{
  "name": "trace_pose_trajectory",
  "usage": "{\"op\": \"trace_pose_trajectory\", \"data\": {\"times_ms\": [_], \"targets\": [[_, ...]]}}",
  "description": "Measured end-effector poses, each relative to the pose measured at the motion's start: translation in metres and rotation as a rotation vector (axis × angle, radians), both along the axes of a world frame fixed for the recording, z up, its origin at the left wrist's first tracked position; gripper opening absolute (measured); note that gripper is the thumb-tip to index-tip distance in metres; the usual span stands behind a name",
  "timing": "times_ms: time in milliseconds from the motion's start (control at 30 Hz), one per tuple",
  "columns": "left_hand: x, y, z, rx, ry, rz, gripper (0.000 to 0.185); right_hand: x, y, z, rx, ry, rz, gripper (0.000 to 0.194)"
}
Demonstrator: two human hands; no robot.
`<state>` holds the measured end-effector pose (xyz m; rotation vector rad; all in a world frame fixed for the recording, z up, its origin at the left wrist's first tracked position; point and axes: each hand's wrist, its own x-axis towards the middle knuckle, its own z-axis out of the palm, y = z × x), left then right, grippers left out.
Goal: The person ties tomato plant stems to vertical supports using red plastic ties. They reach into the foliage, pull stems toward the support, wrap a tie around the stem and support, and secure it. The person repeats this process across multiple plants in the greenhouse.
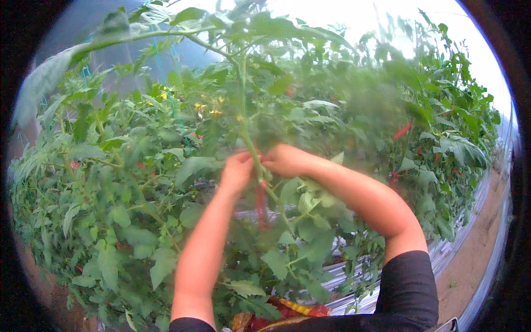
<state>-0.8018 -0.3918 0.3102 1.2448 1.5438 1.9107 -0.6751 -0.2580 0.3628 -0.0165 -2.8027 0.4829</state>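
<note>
A green tomato stem [247,139] rises in front of me, then arches over to the left at the top. My left hand [239,169] is bent in against the stem's left side, its fingertips partly hidden behind it. From the right, my right hand [286,159] meets it at the same height, fingers pinched together. A bit of red tie shows between the fingertips of both hands, blurred. Just below, a red ribbon tie [261,203] hangs from a knot on the stem. Broad leaves [307,201] grow close under my right forearm.
Dense tomato foliage [112,240] surrounds the stem, with yellow flowers [200,108] behind. More red ties [402,131] mark plants at right. Turquoise strings [159,58] hang at upper left. Plastic mulch film [352,282] borders a soil path [468,253]. A red and yellow item [298,309] sits by my waist.
</note>
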Motion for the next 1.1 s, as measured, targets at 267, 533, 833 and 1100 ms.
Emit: {"op": "trace_pose_trajectory", "data": {"times_ms": [267,533,833,1100], "targets": [[-0.004,-0.003,0.001,0.197,-0.127,-0.18,0.022,0.009,-0.009,0.024,-0.485,0.067,-0.194,0.035],[-0.001,-0.007,-0.003,0.229,-0.162,-0.233,0.019,0.001,-0.035,0.027,-0.653,0.114,-0.177,0.028],[-0.007,-0.049,-0.045,0.033,0.379,0.418,0.018,0.047,-0.062,0.04,0.023,0.149,-0.213,0.019],[0.019,-0.057,-0.032,0.47,-0.194,-0.293,0.014,0.04,-0.112,0.061,0.608,-0.067,0.03,0.023]]}}
